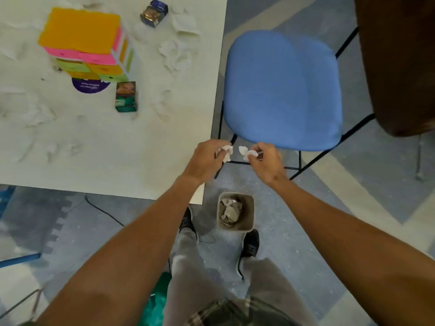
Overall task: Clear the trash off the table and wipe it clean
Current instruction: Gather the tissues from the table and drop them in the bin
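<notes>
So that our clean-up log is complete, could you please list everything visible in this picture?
table: one, white, left.
multicolour pack: one, orange, pink, green, far on table.
blue carton: one, dark blue, far on table.
green carton: one, green and brown, beside the pack.
loose tissues: several, white, scattered on table.
chair: one, blue, right of table.
bin: one, grey, floor, holds crumpled paper.
left wad: one, white, beside table corner.
right wad: one, white, before chair.
left hand: one, pinches left wad.
right hand: one, pinches right wad.
</notes>
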The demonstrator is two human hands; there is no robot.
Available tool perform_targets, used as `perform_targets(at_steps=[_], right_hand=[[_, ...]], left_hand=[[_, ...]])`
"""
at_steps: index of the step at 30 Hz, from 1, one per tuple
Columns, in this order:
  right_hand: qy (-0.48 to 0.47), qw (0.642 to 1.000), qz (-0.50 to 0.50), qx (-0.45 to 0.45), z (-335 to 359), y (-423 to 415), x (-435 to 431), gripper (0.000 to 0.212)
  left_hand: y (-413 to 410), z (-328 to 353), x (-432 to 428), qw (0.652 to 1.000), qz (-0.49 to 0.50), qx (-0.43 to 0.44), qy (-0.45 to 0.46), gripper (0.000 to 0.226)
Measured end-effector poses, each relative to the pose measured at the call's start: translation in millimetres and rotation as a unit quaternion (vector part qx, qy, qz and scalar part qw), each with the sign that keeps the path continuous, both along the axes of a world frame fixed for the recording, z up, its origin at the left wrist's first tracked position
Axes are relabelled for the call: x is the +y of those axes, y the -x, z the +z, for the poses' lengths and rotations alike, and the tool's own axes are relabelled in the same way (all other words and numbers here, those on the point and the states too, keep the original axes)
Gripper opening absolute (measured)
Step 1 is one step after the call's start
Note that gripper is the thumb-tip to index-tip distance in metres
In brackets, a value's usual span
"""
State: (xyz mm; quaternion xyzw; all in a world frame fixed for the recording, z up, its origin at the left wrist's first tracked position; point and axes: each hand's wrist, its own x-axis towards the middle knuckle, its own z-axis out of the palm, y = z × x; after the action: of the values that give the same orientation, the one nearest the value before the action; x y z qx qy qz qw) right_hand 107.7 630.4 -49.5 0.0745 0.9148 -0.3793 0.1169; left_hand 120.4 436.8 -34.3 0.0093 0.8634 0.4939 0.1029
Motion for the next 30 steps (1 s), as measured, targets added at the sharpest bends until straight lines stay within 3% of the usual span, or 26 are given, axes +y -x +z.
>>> perform_targets(at_steps=[4,8,17,22,25,30], right_hand=[[-0.032,0.997,0.012,-0.071,-38,-31,55,0.002],[-0.064,0.987,0.050,-0.138,-89,-57,85,0.008],[-0.069,0.971,0.111,-0.200,-237,-76,87,0.006],[-0.090,0.956,0.142,-0.241,-313,-79,87,0.018],[-0.103,0.929,0.172,-0.312,-327,-83,89,0.039],[-0.096,0.924,0.189,-0.318,-294,-79,91,0.043]], left_hand=[[-32,-33,62,0.999,-0.026,-0.016,0.022,0.022],[-70,-92,87,0.991,0.026,-0.124,0.038,0.027],[-107,-257,103,0.968,0.065,-0.219,0.102,0.029],[-104,-337,109,0.954,0.054,-0.275,0.104,0.039],[-108,-356,110,0.930,0.018,-0.347,0.122,0.053],[-113,-335,102,0.914,-0.001,-0.377,0.148,0.053]])
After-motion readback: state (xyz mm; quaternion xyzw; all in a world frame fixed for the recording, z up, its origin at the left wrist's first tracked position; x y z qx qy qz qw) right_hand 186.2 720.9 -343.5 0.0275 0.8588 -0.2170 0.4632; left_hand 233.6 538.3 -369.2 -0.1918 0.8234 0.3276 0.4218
